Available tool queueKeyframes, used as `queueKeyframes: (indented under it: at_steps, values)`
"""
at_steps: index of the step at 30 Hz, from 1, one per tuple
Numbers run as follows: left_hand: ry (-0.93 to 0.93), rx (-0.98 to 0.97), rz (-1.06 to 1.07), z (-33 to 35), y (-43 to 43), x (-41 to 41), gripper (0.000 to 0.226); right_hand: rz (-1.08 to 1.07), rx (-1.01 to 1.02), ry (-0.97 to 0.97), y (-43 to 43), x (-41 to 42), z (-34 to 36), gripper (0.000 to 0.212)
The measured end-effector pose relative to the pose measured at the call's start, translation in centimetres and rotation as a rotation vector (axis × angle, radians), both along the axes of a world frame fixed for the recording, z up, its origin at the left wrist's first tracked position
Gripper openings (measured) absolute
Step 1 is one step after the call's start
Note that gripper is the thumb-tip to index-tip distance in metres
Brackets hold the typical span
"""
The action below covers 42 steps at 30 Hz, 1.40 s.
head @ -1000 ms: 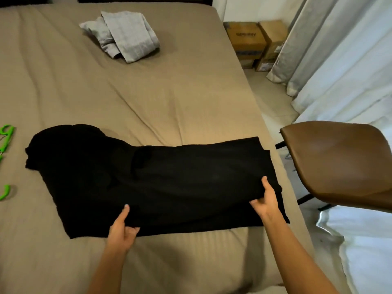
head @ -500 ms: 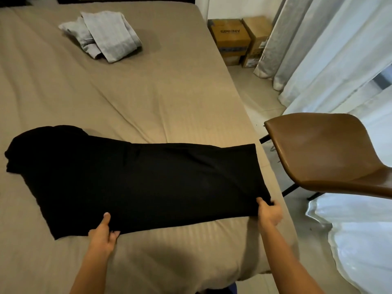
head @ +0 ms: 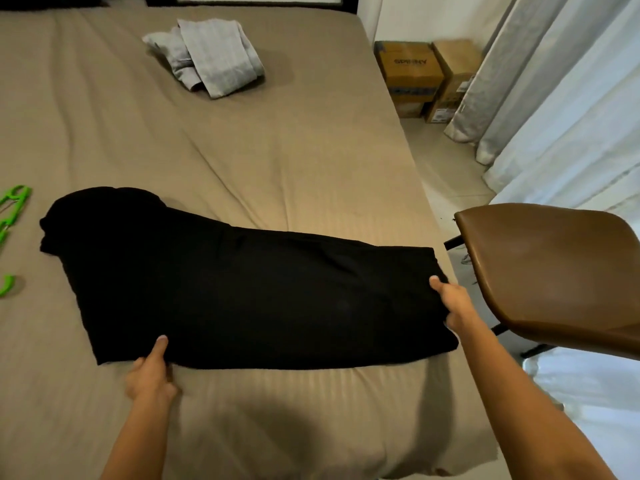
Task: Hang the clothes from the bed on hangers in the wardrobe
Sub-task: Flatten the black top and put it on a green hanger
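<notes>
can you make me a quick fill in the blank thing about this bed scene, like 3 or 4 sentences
1. Both hands, left hand and right hand, grip the ____ garment spread on the bed.
2. The folded grey clothes lie near the ____ end of the bed.
3. The hanger at the left edge is ____ in colour.
4. The chair to the right of the bed is ____ in colour.

Missing words: black; far; green; brown

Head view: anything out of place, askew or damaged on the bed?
Nothing damaged or spilled. The black garment lies flat, pinched at its near edge by the left hand and right hand. The grey clothes are just loosely heaped.
</notes>
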<state>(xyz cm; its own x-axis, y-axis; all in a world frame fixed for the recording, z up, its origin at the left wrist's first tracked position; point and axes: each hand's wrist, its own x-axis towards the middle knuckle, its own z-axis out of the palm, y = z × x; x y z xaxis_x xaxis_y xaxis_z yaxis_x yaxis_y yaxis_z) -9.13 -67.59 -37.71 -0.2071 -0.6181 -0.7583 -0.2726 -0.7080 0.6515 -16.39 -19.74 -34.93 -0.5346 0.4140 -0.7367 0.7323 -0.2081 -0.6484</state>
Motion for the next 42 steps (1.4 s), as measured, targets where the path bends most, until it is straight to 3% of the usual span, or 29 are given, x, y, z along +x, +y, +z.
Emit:
queueKeyframes:
  at_steps: [1,2,3,4,6,9,12,15,20,22,24,26,27,29,30,32,35,37,38,40,42]
  values:
    - [0.094,0.142,-0.026,0.2,-0.1,-0.1,0.035,-0.051,-0.015,0.033,0.7,-0.2,0.6,0.034]
    - [0.131,0.152,-0.121,0.4,0.3,0.4,0.037,-0.091,0.031,0.057,1.7,-0.2,1.2,0.031]
    - [0.109,0.068,-0.325,0.6,1.3,0.4,0.039,-0.119,0.132,0.079,2.5,-0.1,2.2,0.028]
    - [0.107,0.083,-0.386,1.1,2.5,0.1,0.039,-0.138,0.288,0.080,3.6,0.2,3.1,0.029]
    - [0.088,0.174,-0.281,2.1,5.5,-0.5,0.032,-0.176,0.608,0.089,5.6,0.8,5.8,0.032]
    - [-0.073,0.109,-0.578,3.3,11.1,0.2,0.024,-0.230,0.865,0.189,6.5,0.0,11.5,0.032]
    - [-0.055,0.237,-0.685,4.1,14.5,0.0,0.036,-0.010,0.973,0.313,1.6,-2.9,16.6,0.033]
    - [-0.076,0.220,-0.537,4.3,14.2,-0.3,0.058,0.331,0.867,0.452,-8.2,-5.1,17.9,0.029]
    - [0.007,0.320,-0.290,3.3,9.5,-1.5,0.059,0.657,0.597,0.485,-21.5,-5.7,15.1,0.023]
    - [-0.059,0.285,-0.262,2.4,8.3,-2.1,0.086,0.689,0.493,0.458,-24.5,-5.6,14.6,0.022]
    - [-0.220,0.097,-0.338,-1.5,5.9,-2.5,0.099,0.673,0.448,0.416,-26.1,-5.6,13.8,0.023]
    - [-0.258,0.121,-0.436,-2.0,4.3,-2.9,0.120,0.650,0.449,0.377,-26.6,-5.7,13.0,0.023]
    - [-0.206,0.150,-0.419,0.3,4.2,-3.3,0.118,0.637,0.465,0.362,-26.5,-5.8,12.8,0.024]
    - [-0.132,0.226,-0.587,3.1,3.5,-4.2,0.096,0.595,0.499,0.342,-25.7,-6.4,12.6,0.028]
    - [-0.125,0.271,-0.663,5.7,3.0,-4.6,0.095,0.563,0.499,0.332,-25.2,-6.7,12.6,0.030]
    - [-0.276,0.301,-0.796,6.8,1.3,-5.9,0.101,0.497,0.440,0.322,-24.4,-7.5,12.7,0.030]
    - [-0.413,0.074,-0.899,6.1,-2.0,-7.5,0.101,0.444,0.329,0.311,-23.6,-8.3,13.0,0.026]
    - [-0.288,-0.064,-0.781,3.8,-3.8,-8.5,0.100,0.430,0.283,0.313,-23.5,-8.6,13.1,0.024]
    - [-0.138,-0.040,-0.606,3.1,-4.2,-9.0,0.096,0.425,0.269,0.316,-23.6,-8.6,13.1,0.024]
    - [0.183,0.191,-0.348,3.4,-4.3,-10.3,0.080,0.410,0.250,0.322,-23.8,-8.7,12.9,0.022]
    - [0.317,0.313,-0.309,4.6,-4.3,-11.8,0.072,0.389,0.228,0.327,-24.1,-8.8,12.7,0.020]
